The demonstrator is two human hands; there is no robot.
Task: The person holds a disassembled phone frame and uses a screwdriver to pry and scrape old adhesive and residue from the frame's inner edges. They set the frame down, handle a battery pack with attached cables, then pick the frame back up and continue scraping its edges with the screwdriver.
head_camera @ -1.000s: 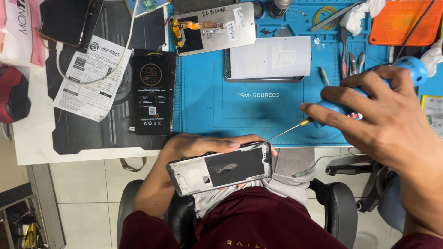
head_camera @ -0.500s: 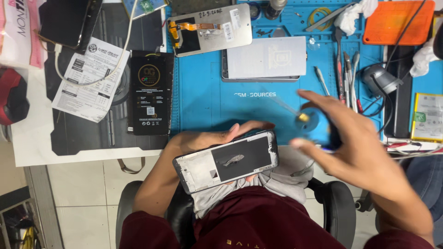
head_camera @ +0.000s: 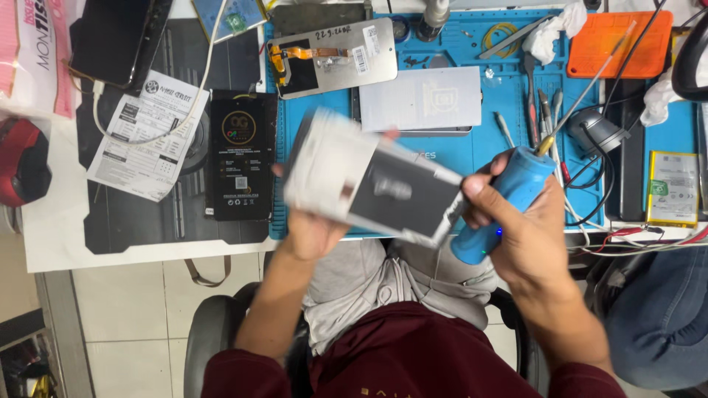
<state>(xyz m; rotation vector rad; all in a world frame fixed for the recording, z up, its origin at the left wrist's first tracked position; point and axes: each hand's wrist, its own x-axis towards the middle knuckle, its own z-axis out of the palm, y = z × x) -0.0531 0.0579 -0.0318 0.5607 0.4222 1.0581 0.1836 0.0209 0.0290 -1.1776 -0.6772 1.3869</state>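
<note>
Starting far left: spotting a red thing (head_camera: 22, 162) at the edge of the surface, then a printed sheet (head_camera: 140, 147) and a black box (head_camera: 240, 155) lying flat beside the blue mat (head_camera: 457, 44).

Moving in to the left hand (head_camera: 313, 228): gripping the phone (head_camera: 376, 180) from underneath, fingers wrapped up around its left end. Holding it tilted, open back facing up, hovering over the front edge of the mat. Coming out really blurry, so clearly swinging fast right now. Sitting lower and flatter just above the lap a second ago, so definitely getting lifted and turned.

Behind it on the mat: noticing a screen panel (head_camera: 332, 57) with an orange flex, and a pale slab (head_camera: 420, 98) just to its right, both looking untouched since before.

Then the right hand (head_camera: 527, 236): fisting tight around the blue driver (head_camera: 501, 199), bit pointing up and away from the phone, butt end almost touching the phone's right corner. Reaching way out right over the mat a second ago, now pulling in close. So bringing tool and phone together, though not putting the bit on anything yet.

Further right: seeing loose tools (head_camera: 542, 103), an orange tray (head_camera: 616, 44) and a battery (head_camera: 672, 188) lying well apart from both hands.
</note>
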